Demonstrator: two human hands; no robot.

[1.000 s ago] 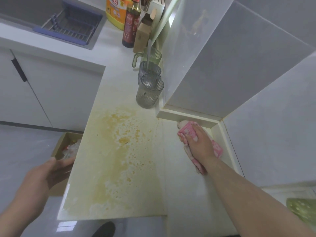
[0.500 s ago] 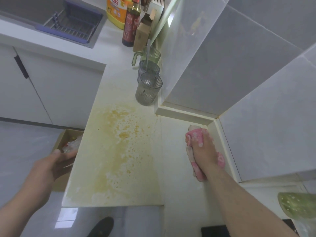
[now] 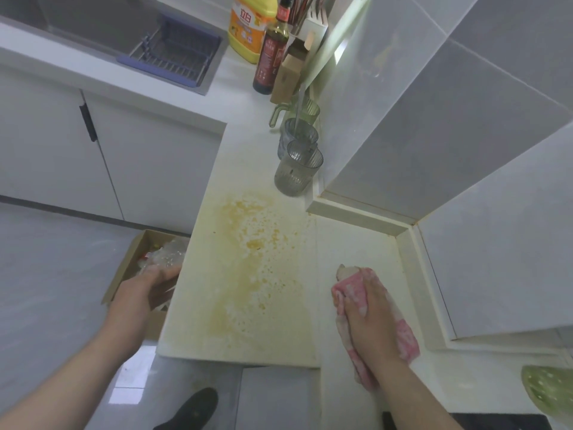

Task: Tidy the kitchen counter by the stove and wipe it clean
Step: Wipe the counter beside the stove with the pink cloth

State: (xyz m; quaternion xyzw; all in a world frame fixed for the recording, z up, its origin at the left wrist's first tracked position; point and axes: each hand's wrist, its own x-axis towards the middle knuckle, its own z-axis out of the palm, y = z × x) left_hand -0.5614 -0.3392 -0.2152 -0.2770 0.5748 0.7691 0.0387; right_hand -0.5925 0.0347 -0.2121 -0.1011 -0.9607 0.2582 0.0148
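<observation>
My right hand presses flat on a pink cloth that lies on the white counter, near the corner of the tiled wall. Left of the cloth, a wide yellow-brown stain covers the counter strip. My left hand rests at the counter's left edge, fingers curled over the rim with nothing in them, above a cardboard box on the floor.
Three ribbed glasses stand in a row along the wall, with a dark bottle, a yellow oil jug and a knife block behind. A sink with a blue rack lies far left. A green object sits at right.
My right hand has dragged the pink cloth back toward me, away from the wall corner. My left hand has stayed at the counter's edge.
</observation>
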